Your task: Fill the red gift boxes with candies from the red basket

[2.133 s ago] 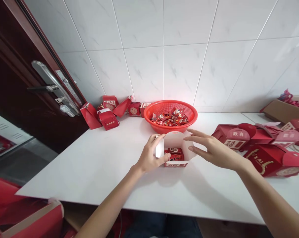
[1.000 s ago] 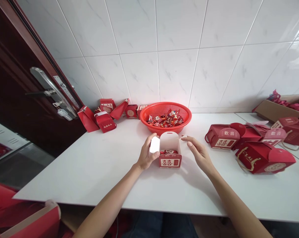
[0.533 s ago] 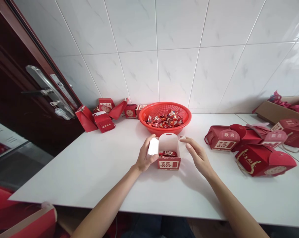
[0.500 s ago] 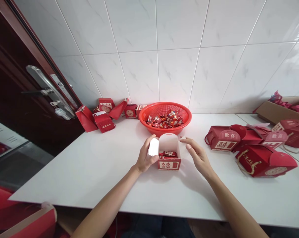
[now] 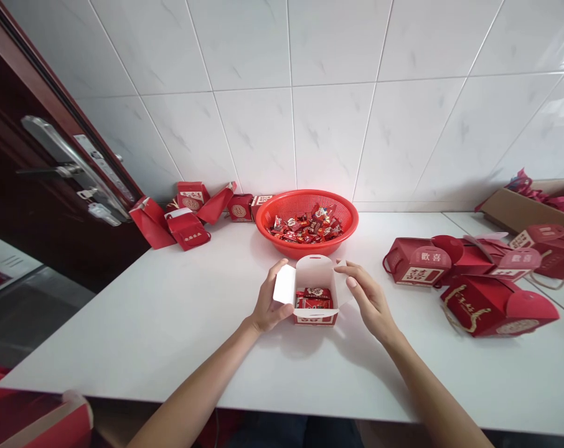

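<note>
A small red and white candy box (image 5: pixel 315 318) stands on the white table with its lid flaps up. Wrapped candies (image 5: pixel 314 297) lie inside it. My left hand (image 5: pixel 269 303) is closed around the left side flap, thumb low at the near corner and fingers behind. On the other side, my right hand (image 5: pixel 366 298) has its fingertips and thumb at the right side flap. Just behind the box stands a red plastic basket (image 5: pixel 307 249), with many wrapped candies in it.
Closed red gift boxes (image 5: pixel 499 308) stand at the right, near a cardboard carton (image 5: pixel 527 208) of red ribbon-like material. More red boxes (image 5: pixel 188 229) sit at the back left. A dark door (image 5: pixel 53 205) is beyond the table's left end; a tiled wall (image 5: pixel 329 143) runs behind.
The box's side flaps have spread wider, and its front flap now shows at the near rim. Both hands stay at the sides. The view has shifted slightly.
</note>
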Tool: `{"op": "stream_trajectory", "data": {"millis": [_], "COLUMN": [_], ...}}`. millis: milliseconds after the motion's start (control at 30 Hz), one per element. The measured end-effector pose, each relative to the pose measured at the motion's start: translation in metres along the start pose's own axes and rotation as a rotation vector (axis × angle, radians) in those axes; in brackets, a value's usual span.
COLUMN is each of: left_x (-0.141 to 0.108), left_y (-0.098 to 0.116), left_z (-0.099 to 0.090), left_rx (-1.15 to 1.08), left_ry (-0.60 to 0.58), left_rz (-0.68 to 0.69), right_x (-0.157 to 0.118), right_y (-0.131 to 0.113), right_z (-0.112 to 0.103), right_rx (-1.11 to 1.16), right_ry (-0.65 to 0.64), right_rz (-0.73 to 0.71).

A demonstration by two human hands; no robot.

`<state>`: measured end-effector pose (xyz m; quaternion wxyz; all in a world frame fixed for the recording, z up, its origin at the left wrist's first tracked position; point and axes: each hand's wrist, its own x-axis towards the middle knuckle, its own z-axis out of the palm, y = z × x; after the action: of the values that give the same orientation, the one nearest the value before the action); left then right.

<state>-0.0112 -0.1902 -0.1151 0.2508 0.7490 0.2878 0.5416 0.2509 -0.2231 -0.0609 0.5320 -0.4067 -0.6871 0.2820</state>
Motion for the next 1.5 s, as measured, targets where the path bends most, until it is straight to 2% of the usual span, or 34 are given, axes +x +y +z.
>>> {"op": "stream_trajectory", "data": {"millis": [367, 667, 833, 1000, 1133, 1300, 1500], "left_x": [-0.002, -0.003, -0.005, -0.003, 0.006, 0.02, 0.029], "left_y": [0.001, 0.023, 0.035, 0.04, 0.045, 0.051, 0.047], "left_z": [0.003, 0.005, 0.005, 0.006, 0.001, -0.008, -0.009], "left_rx": [-0.075, -0.096, -0.11, -0.102, -0.04, 0.081, 0.094], "left_ry": [-0.005, -0.04, -0.052, -0.068, -0.117, -0.237, -0.374], "left_rz": [-0.063, -0.119, -0.16, -0.12, -0.068, -0.018, -0.072], "right_x": [-0.006, -0.008, -0.009, -0.011, -0.011, -0.009, -0.006], "right_y": [0.002, 0.003, 0.002, 0.007, 0.009, 0.005, -0.004], "right_z": [-0.001, -0.003, -0.002, 0.0, 0.002, 0.007, 0.013], "right_rx": [0.021, 0.011, 0.03, 0.091, 0.128, 0.142, 0.102], "right_ry": [0.022, 0.037, 0.039, 0.048, 0.055, 0.07, 0.054], "right_rz": [0.031, 0.03, 0.082, 0.111, 0.124, 0.122, 0.094]}}
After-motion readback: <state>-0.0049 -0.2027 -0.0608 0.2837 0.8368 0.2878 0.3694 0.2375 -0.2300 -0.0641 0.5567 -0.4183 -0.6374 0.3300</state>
